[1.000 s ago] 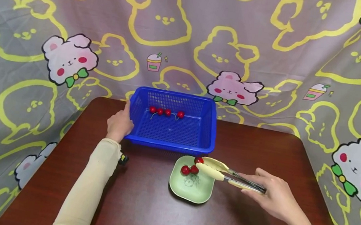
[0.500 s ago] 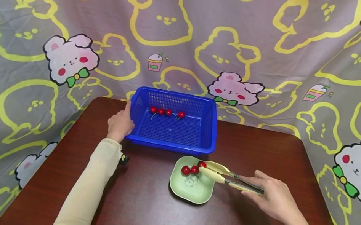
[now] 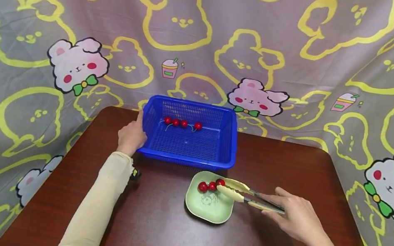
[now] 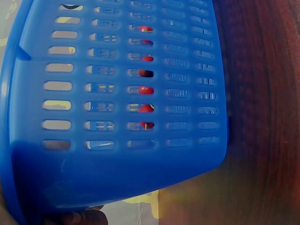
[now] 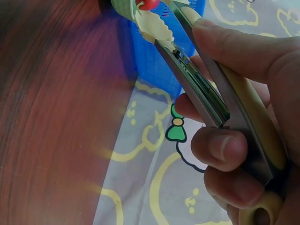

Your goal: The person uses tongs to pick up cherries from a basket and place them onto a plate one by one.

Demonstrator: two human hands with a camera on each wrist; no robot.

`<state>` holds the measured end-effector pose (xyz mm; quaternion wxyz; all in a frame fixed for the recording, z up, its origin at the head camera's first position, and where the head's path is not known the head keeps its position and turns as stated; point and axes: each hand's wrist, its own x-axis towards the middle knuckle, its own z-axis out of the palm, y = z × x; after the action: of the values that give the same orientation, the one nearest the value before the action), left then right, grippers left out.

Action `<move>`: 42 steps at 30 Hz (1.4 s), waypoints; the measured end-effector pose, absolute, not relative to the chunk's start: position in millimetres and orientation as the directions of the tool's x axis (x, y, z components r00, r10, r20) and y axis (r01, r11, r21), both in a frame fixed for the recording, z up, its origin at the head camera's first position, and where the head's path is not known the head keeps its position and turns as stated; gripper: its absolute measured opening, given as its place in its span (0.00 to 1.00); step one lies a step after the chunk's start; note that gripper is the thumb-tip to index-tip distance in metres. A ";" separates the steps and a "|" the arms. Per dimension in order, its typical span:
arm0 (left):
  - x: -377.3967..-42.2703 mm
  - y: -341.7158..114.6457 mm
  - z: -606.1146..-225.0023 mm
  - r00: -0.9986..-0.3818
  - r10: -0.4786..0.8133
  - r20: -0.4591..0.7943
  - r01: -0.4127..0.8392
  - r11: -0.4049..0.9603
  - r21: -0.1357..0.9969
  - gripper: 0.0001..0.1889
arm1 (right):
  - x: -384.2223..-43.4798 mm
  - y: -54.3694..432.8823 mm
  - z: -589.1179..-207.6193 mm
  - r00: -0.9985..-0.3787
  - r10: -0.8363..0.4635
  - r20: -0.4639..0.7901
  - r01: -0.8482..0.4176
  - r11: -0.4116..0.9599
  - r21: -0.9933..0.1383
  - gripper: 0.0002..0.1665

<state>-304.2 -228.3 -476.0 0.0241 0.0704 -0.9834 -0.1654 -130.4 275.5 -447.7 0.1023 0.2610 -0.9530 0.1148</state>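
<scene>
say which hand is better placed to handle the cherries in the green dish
Likely the right hand: it holds tongs with tips at one cherry, while the left hand holds the blue basket.

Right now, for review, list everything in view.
Table: 1, brown, centre
Patterned cloth: count unclear, grey, behind table
Basket: 1, blue, towards table's far edge
Basket cherries: 4, red, along its back
Plate: 1, green, nearer than basket
Plate cherries: 3, red, towards far rim
Tongs: 1, cream and silver, tips at rightmost plate cherry
Sleeves: 2, cream, both arms
Small devices: 2, black, by cuffs
Left hand: 1, at basket's left rim
Right hand: 1, holding tongs
</scene>
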 end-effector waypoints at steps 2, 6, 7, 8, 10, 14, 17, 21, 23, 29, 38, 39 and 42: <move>-304.0 -228.1 -475.7 -0.989 -0.148 0.025 -0.132 0.935 0.329 0.45 | -130.8 275.1 -448.2 -0.839 -0.477 0.262 -0.526 0.835 -0.161 0.27; -303.1 -227.7 -475.2 -0.988 -0.148 0.032 -0.130 0.936 0.326 0.45 | -131.4 274.4 -449.2 -0.836 -0.478 0.270 -0.528 0.834 -0.159 0.27; -303.1 -227.6 -475.1 -0.989 -0.147 0.033 -0.129 0.937 0.324 0.45 | -131.5 274.4 -449.4 -0.836 -0.478 0.270 -0.528 0.835 -0.158 0.27; -303.0 -227.5 -474.9 -0.989 -0.146 0.034 -0.128 0.937 0.324 0.44 | -131.6 274.3 -449.5 -0.836 -0.478 0.268 -0.528 0.834 -0.159 0.27; -302.7 -227.4 -474.5 -0.989 -0.146 0.035 -0.127 0.938 0.324 0.44 | -131.8 274.2 -449.6 -0.837 -0.477 0.267 -0.527 0.835 -0.159 0.27; -302.2 -227.5 -473.5 -0.989 -0.147 0.031 -0.129 0.936 0.327 0.45 | -132.2 273.9 -449.9 -0.834 -0.482 0.268 -0.531 0.833 -0.157 0.27; -302.0 -227.8 -472.9 -0.989 -0.147 0.028 -0.130 0.935 0.329 0.46 | -132.5 273.6 -450.3 -0.833 -0.481 0.272 -0.532 0.832 -0.157 0.27; -302.1 -228.2 -472.9 -0.989 -0.147 0.029 -0.129 0.935 0.330 0.46 | -132.9 273.6 -451.3 -0.832 -0.478 0.282 -0.533 0.831 -0.162 0.28; -302.3 -228.4 -473.2 -0.989 -0.147 0.030 -0.128 0.935 0.331 0.46 | -132.8 273.6 -451.7 -0.830 -0.478 0.287 -0.535 0.828 -0.168 0.28; -302.2 -228.7 -474.3 -0.989 -0.145 0.029 -0.128 0.936 0.329 0.45 | -133.4 273.0 -451.4 -0.828 -0.465 0.313 -0.537 0.820 -0.201 0.30; -302.3 -228.5 -474.9 -0.988 -0.150 0.026 -0.134 0.938 0.320 0.45 | -134.6 270.2 -445.8 -0.850 -0.434 0.299 -0.517 0.797 -0.313 0.32; -302.5 -228.1 -475.0 -0.988 -0.149 0.026 -0.133 0.938 0.319 0.45 | -134.7 270.0 -445.6 -0.851 -0.437 0.290 -0.518 0.791 -0.325 0.32; -302.8 -227.3 -474.8 -0.989 -0.148 0.030 -0.131 0.939 0.317 0.45 | -136.2 268.9 -444.6 -0.834 -0.464 0.299 -0.547 0.765 -0.340 0.33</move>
<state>-302.8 -227.3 -474.8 0.0267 0.0707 -0.9843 -0.1593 -136.2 268.9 -444.6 0.0989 0.2705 -0.9342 0.2107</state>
